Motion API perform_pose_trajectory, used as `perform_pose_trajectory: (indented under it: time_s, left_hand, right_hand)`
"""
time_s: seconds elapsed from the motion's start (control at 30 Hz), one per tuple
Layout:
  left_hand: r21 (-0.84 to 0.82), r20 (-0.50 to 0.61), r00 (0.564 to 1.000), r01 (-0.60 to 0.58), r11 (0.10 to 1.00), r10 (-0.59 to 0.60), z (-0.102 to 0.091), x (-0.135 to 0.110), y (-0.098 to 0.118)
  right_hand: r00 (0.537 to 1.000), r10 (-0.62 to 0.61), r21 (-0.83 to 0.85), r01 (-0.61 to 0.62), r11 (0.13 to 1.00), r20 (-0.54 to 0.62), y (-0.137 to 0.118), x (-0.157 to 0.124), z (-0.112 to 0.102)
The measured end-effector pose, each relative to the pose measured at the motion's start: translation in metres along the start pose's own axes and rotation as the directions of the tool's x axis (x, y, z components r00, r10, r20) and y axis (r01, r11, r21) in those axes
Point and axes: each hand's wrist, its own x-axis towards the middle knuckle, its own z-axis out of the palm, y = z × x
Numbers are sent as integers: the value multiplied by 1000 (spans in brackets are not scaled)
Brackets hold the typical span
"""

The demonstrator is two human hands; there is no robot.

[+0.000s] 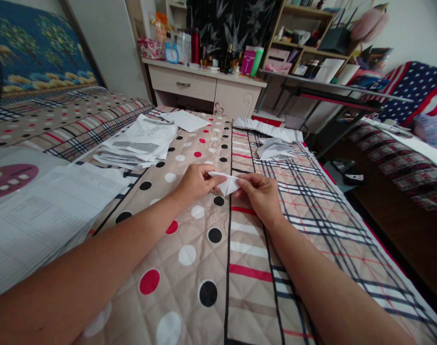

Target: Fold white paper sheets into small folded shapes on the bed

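Observation:
A small piece of white paper (228,185), folded into a triangle-like shape, is held between both hands just above the bedspread. My left hand (198,181) pinches its left end, thumb on top. The right end is gripped by my right hand (260,191), its thumb pressed on the near face. Some fingertips are hidden behind the paper. Beyond my right hand lies a pile of small folded papers (274,149), and behind that a long row of folded white paper (264,128). A stack of printed sheets (139,140) sits past my left hand.
Below is a quilted bedspread (189,297) with dots and stripes. More printed sheets (53,206) lie at the left, and white sheets (187,120) at the far end. A cabinet (182,82) with bottles stands beyond. The bed's right edge drops toward a brown surface (401,239).

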Motion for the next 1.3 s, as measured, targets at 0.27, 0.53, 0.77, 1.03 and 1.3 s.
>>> perform_pose_trajectory:
  time_s: [0.27,0.53,0.77,1.03,1.3]
  left_hand:
    - [-45,95,995,-13,999,17,7,1,-7]
    - [-216,46,997,73,974,-64,5,1,-3]
    - [-414,75,979,202,887,-189,-1,3,-6]
    - [-271,167,953,291,918,-253,2,0,2]
    - [-174,226,939,300,938,-258,2,0,5]
  right_hand:
    - [977,-56,112,80,990,-207,-1,-4,10]
    - [993,-113,-60,110,992,-42,-2,-10,13]
    - [948,-265,-432,316,845,174,-9,-21,18]
    - [993,-84,-210,99,973,82,-7,-17,17]
    - [982,-152,-274,117,954,-111,-7,-12,11]
